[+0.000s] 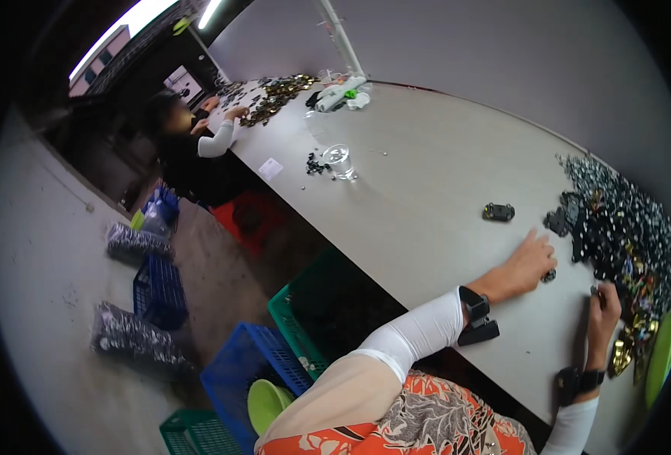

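Note:
My left hand [523, 267] rests low over the table with its fingers curled. A small dark toy-car-like part [549, 276] shows beneath its fingertips, apparently in their grip. To its right, my right hand [606, 307] is closed in a pinch; a small dark tip [595, 290] pokes out between thumb and finger, too small to name. Beyond my left hand, a black toy car chassis [498, 212] lies alone on the table. A few dark car-shaped parts [567, 214] lie at the near edge of a large heap of shiny black pieces [616, 227].
Gold parts [621, 356] and a green tray [667, 341] border my right arm. Farther along the table [419, 189] stand a clear cup [338, 159] and black bits [316, 163]. A co-worker [183, 152] sits by another heap [278, 98]. Crates [233, 371] stand below left.

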A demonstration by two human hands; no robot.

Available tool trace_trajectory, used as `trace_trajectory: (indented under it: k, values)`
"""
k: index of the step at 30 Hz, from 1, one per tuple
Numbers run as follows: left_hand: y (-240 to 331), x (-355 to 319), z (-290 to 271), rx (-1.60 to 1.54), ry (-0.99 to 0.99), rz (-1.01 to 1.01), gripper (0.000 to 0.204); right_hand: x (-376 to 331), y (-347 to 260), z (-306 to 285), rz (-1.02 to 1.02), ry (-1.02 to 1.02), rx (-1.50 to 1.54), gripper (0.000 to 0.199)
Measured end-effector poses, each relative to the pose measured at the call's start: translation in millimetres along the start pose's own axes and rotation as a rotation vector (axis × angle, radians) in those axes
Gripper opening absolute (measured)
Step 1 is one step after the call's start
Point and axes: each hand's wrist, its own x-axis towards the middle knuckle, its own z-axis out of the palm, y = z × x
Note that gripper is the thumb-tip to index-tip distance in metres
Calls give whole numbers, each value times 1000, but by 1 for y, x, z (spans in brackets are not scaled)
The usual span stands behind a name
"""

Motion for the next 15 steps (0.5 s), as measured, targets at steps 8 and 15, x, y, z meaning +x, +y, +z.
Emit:
trace_trajectory:
  k: [8, 15]
  values:
    - [8, 18, 14, -391, 263, -90, 18, -10, -18, -7, 859, 13, 1198, 11]
    - [6, 5, -4, -728, 131, -383, 33, -6, -9, -15, 455, 4, 32, 15]
